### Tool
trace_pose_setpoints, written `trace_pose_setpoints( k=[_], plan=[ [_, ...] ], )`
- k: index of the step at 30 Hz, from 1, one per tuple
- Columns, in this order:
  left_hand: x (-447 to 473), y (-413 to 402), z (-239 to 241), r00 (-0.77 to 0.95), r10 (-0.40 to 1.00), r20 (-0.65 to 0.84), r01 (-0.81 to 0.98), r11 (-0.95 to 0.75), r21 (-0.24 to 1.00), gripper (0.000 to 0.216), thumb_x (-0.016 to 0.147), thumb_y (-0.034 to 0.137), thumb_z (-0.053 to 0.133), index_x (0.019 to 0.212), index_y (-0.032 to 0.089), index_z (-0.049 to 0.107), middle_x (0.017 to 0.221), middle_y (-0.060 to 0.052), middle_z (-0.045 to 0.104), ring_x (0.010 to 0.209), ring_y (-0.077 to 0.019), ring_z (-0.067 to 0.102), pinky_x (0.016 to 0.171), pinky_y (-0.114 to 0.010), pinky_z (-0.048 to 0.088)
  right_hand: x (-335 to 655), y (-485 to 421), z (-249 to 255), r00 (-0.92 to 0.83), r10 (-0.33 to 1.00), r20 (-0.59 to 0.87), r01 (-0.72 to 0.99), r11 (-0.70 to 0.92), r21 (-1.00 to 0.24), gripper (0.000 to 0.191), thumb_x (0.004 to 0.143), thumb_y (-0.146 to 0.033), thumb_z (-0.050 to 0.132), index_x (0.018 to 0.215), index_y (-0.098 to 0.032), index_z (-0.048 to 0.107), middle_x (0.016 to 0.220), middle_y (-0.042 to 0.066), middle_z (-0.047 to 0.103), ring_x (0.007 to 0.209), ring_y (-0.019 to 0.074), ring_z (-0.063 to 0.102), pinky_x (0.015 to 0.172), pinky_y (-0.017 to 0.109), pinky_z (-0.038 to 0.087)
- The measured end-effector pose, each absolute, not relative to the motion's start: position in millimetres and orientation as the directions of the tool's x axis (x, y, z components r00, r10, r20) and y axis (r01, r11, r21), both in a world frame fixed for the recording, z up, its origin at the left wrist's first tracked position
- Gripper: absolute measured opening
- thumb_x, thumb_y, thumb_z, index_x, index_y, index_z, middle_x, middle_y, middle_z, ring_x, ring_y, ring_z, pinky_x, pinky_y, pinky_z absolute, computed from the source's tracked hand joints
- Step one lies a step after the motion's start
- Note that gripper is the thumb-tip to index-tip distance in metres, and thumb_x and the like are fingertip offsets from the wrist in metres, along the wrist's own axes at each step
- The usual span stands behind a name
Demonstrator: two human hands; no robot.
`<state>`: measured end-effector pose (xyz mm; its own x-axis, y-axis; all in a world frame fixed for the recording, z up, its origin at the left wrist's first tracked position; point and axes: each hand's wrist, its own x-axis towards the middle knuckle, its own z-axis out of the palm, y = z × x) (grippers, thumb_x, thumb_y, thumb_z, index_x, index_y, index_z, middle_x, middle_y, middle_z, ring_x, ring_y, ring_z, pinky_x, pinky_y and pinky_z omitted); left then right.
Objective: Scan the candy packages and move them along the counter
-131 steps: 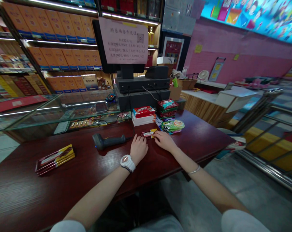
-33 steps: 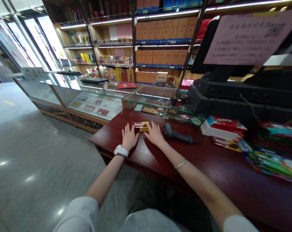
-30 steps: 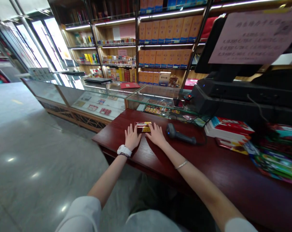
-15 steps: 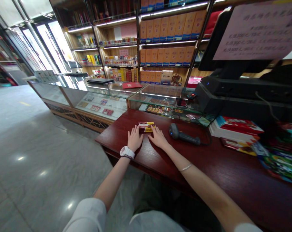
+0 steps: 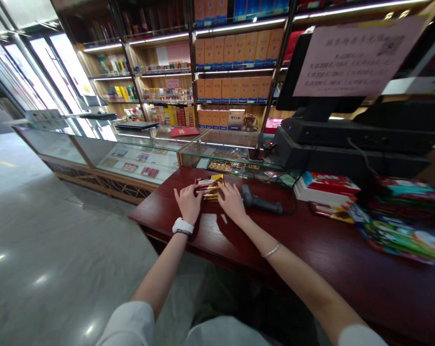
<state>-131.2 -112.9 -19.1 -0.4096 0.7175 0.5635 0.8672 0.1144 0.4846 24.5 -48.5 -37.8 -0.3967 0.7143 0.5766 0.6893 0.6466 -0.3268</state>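
Note:
A few flat snack packets (image 5: pixel 209 182) in shiny red and yellow wrappers lie stacked near the far left end of the dark red wooden counter. My left hand (image 5: pixel 188 203), with a white watch on its wrist, grips their left end between thumb and forefinger; its other fingers are spread. At their right end, my right hand (image 5: pixel 232 204) holds on with its fingers bent over the wrappers. A black barcode scanner (image 5: pixel 262 202) lies just right of my right hand. How many packets there are cannot be made out.
Right of the scanner sit a stack of red and white boxes (image 5: pixel 327 187) and colourful snack bags (image 5: pixel 397 230). Behind them stands a monitor (image 5: pixel 325 103) with a pink paper sign (image 5: pixel 354 57). A glass display case (image 5: pixel 232 144) borders the counter's far edge.
My hands have gone from resting with fingers extended to gripping the packets' two ends. The upper packet has shifted away from the lower ones. The view has turned slightly right.

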Motion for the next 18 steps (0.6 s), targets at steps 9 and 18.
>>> trace_pose_setpoints(
  k=[9,18],
  plan=[
    [-86.1,-84.4,-7.1,-0.320,0.654,0.685,0.857,-0.107,0.503,0.014,0.086,0.029,0.069,0.100,0.024,0.066,0.112,-0.005,0.074,0.110,-0.0263,0.064,0.121,-0.058,0.019,91.0,-35.5,-14.1,-0.213,0.601,0.770,0.738,0.616,-0.277,0.024,0.096,-0.023,0.056,0.114,-0.024,0.073,0.105,0.006,0.075,0.101,0.0215,0.067,0.109,0.044,0.039],
    [-23.1,-49.9,-0.1,-0.174,0.628,0.759,0.836,-0.313,0.451,0.032,0.087,0.034,0.070,0.115,0.023,0.061,0.115,-0.007,0.071,0.113,-0.0276,0.062,0.120,-0.056,0.023,160.3,-26.0,-16.9,-0.064,0.514,0.855,0.797,0.543,-0.267,0.021,0.097,-0.029,0.057,0.108,-0.024,0.074,0.099,0.005,0.076,0.095,0.0214,0.067,0.108,0.045,0.037]
  ],
)
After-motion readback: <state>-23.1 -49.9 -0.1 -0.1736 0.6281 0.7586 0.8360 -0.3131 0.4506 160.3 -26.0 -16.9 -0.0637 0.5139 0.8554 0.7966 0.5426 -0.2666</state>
